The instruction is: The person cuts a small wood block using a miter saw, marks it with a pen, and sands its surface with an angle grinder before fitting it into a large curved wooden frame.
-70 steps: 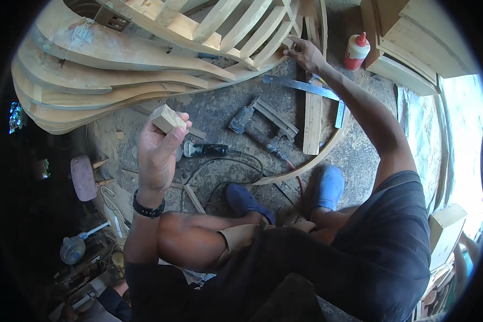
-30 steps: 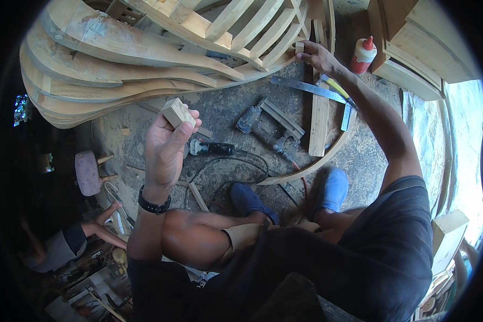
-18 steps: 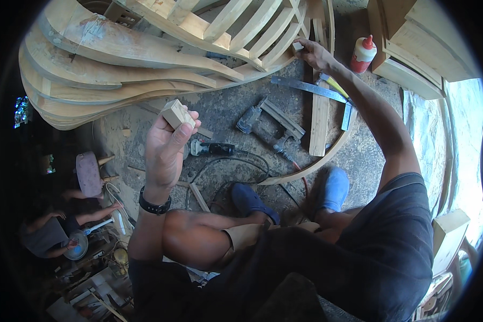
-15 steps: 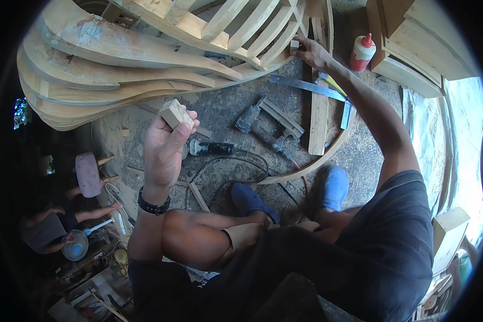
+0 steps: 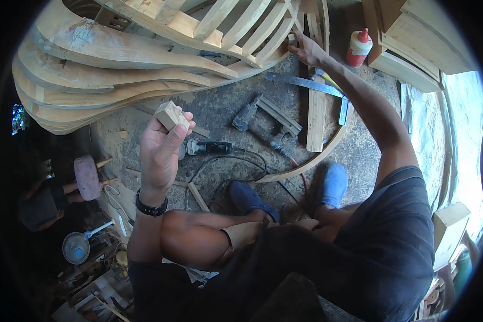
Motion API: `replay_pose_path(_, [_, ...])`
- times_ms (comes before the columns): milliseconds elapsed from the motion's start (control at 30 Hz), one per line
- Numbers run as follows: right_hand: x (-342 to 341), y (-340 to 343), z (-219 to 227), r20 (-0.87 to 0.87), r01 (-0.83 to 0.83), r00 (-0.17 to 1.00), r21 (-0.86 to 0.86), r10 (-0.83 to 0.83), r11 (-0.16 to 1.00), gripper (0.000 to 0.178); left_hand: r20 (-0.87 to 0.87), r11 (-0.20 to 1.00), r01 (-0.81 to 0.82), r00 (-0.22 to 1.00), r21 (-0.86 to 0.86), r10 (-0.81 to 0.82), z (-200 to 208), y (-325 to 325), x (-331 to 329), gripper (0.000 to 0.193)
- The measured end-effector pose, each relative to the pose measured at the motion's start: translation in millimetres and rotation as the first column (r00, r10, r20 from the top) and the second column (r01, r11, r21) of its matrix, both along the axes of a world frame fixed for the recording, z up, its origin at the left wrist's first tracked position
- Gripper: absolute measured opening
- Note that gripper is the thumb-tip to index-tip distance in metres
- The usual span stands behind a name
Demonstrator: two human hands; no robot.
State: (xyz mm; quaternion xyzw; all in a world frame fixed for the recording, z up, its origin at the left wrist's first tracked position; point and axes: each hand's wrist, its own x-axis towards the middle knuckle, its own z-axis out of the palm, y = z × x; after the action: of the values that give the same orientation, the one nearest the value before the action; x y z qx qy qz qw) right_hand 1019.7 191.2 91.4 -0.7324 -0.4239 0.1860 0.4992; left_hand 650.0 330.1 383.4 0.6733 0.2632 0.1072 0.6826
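My left hand [image 5: 161,153] is raised, its fingers and thumb closed round a pale wooden block [image 5: 172,115]. The right arm is stretched far forward. My right hand [image 5: 310,52] pinches a small wooden block [image 5: 292,38] beside the last slats of a large curved wooden frame [image 5: 161,59]. Whether that small block touches the frame I cannot tell. Under the right forearm lies a metal square [image 5: 306,82] across a wooden plank [image 5: 316,121]; a yellow-handled tool is partly hidden there.
A nail gun [image 5: 263,122] and a corded angle grinder [image 5: 209,147] lie on the floor. A red-capped glue bottle [image 5: 359,49] stands right, near wooden panels [image 5: 408,64]. A bent wood strip [image 5: 311,167] arcs before my feet. At left are a stool [image 5: 87,177], a fan [image 5: 76,248] and another person [image 5: 40,206].
My right hand has turned slightly, with the small block held at the frame. My left hand keeps its block, barely shifted. The other person at left has drawn back from the fan.
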Motion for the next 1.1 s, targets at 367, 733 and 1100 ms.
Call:
replay_pose_path(367, [6, -6, -14, 0.052, 0.010, 0.998, 0.143, -0.017, 0.990, 0.053, -0.055, 0.999, 0.028, 0.998, -0.018, -0.029, -7, -5, 2, 0.041])
replay_pose_path(733, [-13, -3, 0, -0.055, 0.102, 0.994, 0.199, -0.093, 0.975, 0.048, -0.501, 0.856, 0.492, 0.787, 0.158, -0.360, -165, -59, 47, 0.045])
replay_pose_path(1100, [-11, 1, -12, -0.158, 0.091, 0.986, 0.292, -0.046, 0.952, 0.047, -0.401, 0.630, 0.425, 0.896, 0.650, -0.191, -311, -164, 101, 0.035])
